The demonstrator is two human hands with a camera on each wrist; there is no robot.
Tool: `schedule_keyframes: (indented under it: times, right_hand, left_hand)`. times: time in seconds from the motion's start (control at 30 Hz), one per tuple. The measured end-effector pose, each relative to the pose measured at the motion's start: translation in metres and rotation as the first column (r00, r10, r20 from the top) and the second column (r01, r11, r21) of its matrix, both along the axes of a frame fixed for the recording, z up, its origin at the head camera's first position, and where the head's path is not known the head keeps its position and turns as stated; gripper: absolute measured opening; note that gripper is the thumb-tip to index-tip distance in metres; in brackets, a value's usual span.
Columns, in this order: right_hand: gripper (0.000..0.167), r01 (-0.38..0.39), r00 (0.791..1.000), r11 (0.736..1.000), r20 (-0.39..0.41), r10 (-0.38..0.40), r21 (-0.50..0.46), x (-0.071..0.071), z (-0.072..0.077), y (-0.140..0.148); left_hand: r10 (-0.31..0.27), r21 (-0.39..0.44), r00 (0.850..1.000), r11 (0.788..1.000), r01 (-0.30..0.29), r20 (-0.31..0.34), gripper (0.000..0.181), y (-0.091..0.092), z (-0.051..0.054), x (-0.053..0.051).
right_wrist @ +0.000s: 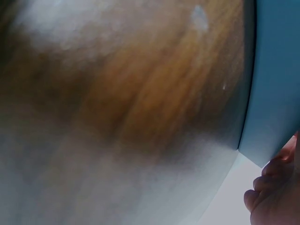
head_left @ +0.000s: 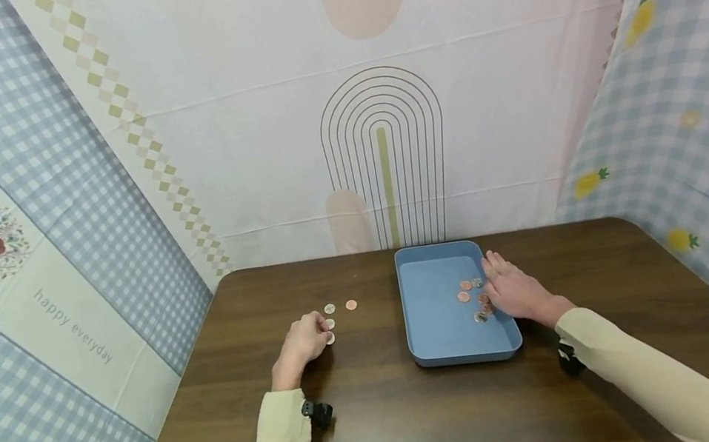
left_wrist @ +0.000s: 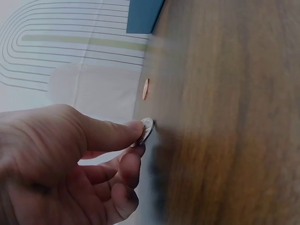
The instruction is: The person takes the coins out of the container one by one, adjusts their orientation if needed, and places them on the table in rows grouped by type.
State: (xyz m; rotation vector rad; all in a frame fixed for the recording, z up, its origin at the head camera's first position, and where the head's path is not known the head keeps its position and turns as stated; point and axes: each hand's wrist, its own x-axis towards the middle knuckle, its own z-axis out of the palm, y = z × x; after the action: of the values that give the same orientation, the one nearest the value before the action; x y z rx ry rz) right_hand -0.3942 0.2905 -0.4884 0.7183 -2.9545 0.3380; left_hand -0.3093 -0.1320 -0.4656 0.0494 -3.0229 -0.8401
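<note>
My left hand (head_left: 305,338) is over the table, left of the blue tray. In the left wrist view, its thumb and forefinger pinch a silver coin (left_wrist: 147,130) at the edge. By the fingertips lie silver coins (head_left: 329,308), with a copper coin (head_left: 351,305) a little to their right. My right hand (head_left: 517,291) rests at the right rim of the blue tray (head_left: 441,348), fingers extended and pointing away from me. Several copper and silver coins (head_left: 463,297) lie inside the tray beside that hand, some partly hidden by it.
The dark wooden table (head_left: 381,426) reaches back to a white patterned cloth (head_left: 251,152). Checked blue cloths hang at the left and right. A black wrist camera (head_left: 318,412) is strapped on the left sleeve.
</note>
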Motion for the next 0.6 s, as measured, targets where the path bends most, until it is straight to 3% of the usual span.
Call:
schedule_keyframes:
  times: [0.27,0.6]
  right_hand:
    - [0.057,0.013,1.0,1.0,0.016,-0.013,-0.007,0.0,0.0005,-0.0016]
    - [0.056,0.002,1.0,1.0,-0.002,-0.002,-0.014,0.0007,-0.0006,0.0]
  left_hand:
    - [0.029,-0.045,1.0,0.999,-0.029,0.001,0.013,0.0009,0.0004,-0.0002]
    - [0.018,-0.08,1.0,0.997,-0.017,0.015,0.016,0.0016,0.002,-0.0002]
